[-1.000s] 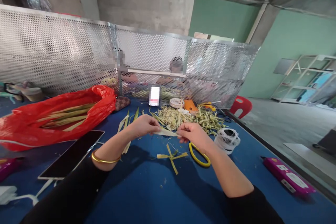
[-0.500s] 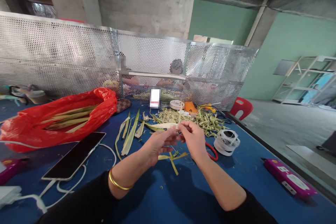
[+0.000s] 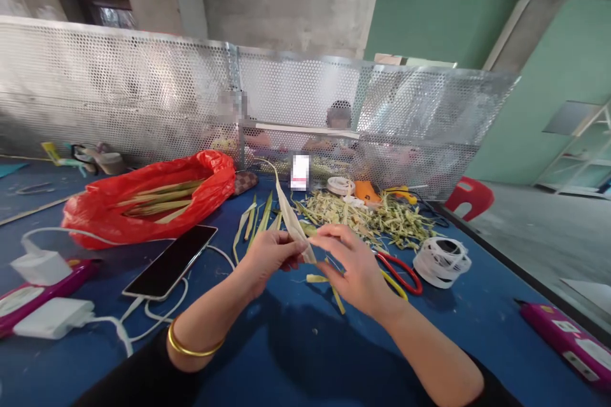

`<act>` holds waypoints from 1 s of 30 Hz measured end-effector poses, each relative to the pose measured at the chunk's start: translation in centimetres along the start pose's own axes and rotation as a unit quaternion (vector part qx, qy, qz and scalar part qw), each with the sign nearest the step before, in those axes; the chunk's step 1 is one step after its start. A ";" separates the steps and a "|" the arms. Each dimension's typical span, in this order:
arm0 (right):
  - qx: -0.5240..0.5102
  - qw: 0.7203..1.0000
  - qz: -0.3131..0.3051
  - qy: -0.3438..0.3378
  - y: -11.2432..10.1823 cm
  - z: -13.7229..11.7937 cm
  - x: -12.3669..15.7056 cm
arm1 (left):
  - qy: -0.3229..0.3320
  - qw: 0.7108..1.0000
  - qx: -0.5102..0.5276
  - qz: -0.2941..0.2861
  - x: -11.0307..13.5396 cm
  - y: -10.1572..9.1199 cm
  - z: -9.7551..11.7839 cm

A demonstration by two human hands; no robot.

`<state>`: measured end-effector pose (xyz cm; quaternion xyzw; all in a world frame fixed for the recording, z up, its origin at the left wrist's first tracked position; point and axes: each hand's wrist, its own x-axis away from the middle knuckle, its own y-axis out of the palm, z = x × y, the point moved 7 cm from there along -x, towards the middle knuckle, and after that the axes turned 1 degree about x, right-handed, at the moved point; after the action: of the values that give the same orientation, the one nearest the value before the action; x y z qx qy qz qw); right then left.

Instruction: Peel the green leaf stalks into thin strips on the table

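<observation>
We hold a pale leaf strip above the desk, its wide end near us and its thin tip curling off to the far left. Our left hand has its fingers closed on the strip close to the wide end. Our right hand is just beside that end, thumb and index parted in a loose gap; we cannot tell whether a fingertip touches the strip. Below it we see yellowish leaf pieces, partly hidden by the right hand, with a red handle loop to the right. A white spool stands farther right. On the far side we have a heap of leaf scraps and a white roll. To the left, more green leaves lie on the desk, then a cabled smartphone and an open red plastic bag of long leaves. A perforated metal screen closes the far edge.
</observation>
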<state>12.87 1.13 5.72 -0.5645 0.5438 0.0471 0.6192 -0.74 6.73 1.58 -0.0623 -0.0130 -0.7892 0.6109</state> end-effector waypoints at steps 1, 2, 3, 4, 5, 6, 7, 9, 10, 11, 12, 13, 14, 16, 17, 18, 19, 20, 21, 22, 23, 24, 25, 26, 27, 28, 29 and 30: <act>0.030 0.999 -0.016 -0.029 0.4 -0.6 0.1 | -0.011 1.000 0.005 -0.012 0.0 0.1 -0.5; 0.056 0.997 -0.021 -0.050 0.6 -1.1 0.3 | -0.022 0.999 0.014 -0.028 0.1 0.3 -1.0; 0.077 0.995 -0.017 -0.066 0.7 -1.5 0.4 | -0.032 0.998 0.026 -0.045 0.0 0.6 -1.4; 0.092 0.993 -0.006 -0.077 0.5 -1.8 0.4 | -0.042 0.996 0.041 -0.061 0.0 0.8 -1.7; 0.101 0.991 0.008 -0.085 0.3 -2.1 0.4 | -0.050 0.994 0.057 -0.073 0.0 1.1 -1.9; 0.106 0.990 0.021 -0.091 0.0 -2.3 0.4 | -0.058 0.993 0.070 -0.082 0.0 1.2 -2.0; 0.108 0.989 0.032 -0.094 -0.3 -2.5 0.3 | -0.066 0.991 0.079 -0.088 0.0 1.3 -2.1; 0.112 0.988 0.040 -0.099 -0.7 -2.7 0.1 | -0.079 0.988 0.093 -0.093 0.1 1.4 -2.0; 0.113 0.987 0.039 -0.103 -0.8 -2.8 0.1 | -0.082 0.987 0.099 -0.094 0.2 1.4 -1.9; 0.115 0.987 0.039 -0.107 -0.9 -2.9 0.1 | -0.082 0.986 0.108 -0.096 0.3 1.5 -1.7; 0.116 0.986 0.041 -0.111 -0.9 -2.9 0.2 | -0.080 0.985 0.118 -0.097 0.4 1.6 -1.6; 0.121 0.985 0.044 -0.113 -1.0 -3.0 0.2 | -0.080 0.984 0.127 -0.096 0.5 1.6 -1.5; 0.128 0.984 0.048 -0.114 -1.0 -3.0 0.3 | -0.080 0.983 0.133 -0.098 0.7 1.8 -1.5; 0.149 0.980 0.060 -0.120 -0.9 -3.1 0.5 | -0.078 0.982 0.137 -0.102 1.0 2.1 -1.5; 0.157 0.978 0.062 -0.123 -0.9 -3.1 0.6 | -0.075 0.983 0.136 -0.100 1.0 2.3 -1.6; 0.162 0.977 0.062 -0.125 -0.9 -3.1 0.6 | -0.070 0.984 0.135 -0.095 1.1 2.3 -1.6; 0.161 0.977 0.061 -0.122 -0.8 -3.0 0.6 | -0.066 0.985 0.134 -0.088 1.1 2.4 -1.6; 0.156 0.979 0.058 -0.115 -0.8 -2.8 0.5 | -0.063 0.986 0.135 -0.077 1.1 2.3 -1.7; 0.145 0.982 0.055 -0.104 -0.8 -2.7 0.4 | -0.063 0.987 0.135 -0.067 1.1 2.3 -1.7; 0.133 0.985 0.054 -0.091 -0.9 -2.4 0.3 | -0.064 0.987 0.135 -0.059 1.1 2.2 -1.7; 0.121 0.988 0.055 -0.080 -0.9 -2.3 0.2 | -0.065 0.987 0.135 -0.055 1.1 2.2 -1.7; 0.109 0.990 0.055 -0.073 -1.0 -2.1 0.2 | -0.065 0.987 0.136 -0.052 1.1 2.2 -1.7; 0.099 0.991 0.053 -0.067 -1.0 -2.0 0.1 | -0.064 0.987 0.139 -0.050 1.0 2.2 -1.7; 0.090 0.993 0.048 -0.062 -0.9 -2.0 0.1 | -0.061 0.987 0.143 -0.046 1.0 2.1 -1.6; 0.082 0.994 0.043 -0.057 -0.8 -1.9 0.0 | -0.057 0.987 0.147 -0.040 0.9 2.0 -1.6; 0.073 0.995 0.037 -0.052 -0.7 -1.8 0.0 | -0.052 0.987 0.149 -0.032 0.9 1.9 -1.6; 0.064 0.996 0.034 -0.043 -0.6 -1.7 0.0 | -0.047 0.987 0.149 -0.025 0.8 1.8 -1.5; 0.055 0.997 0.034 -0.031 -0.6 -1.6 0.0 | -0.041 0.988 0.146 -0.019 0.8 1.8 -1.5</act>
<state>12.31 -0.29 6.48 -0.5086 0.5450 0.0557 0.6642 0.64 5.35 0.12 -0.0047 -0.1541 -0.7872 0.5971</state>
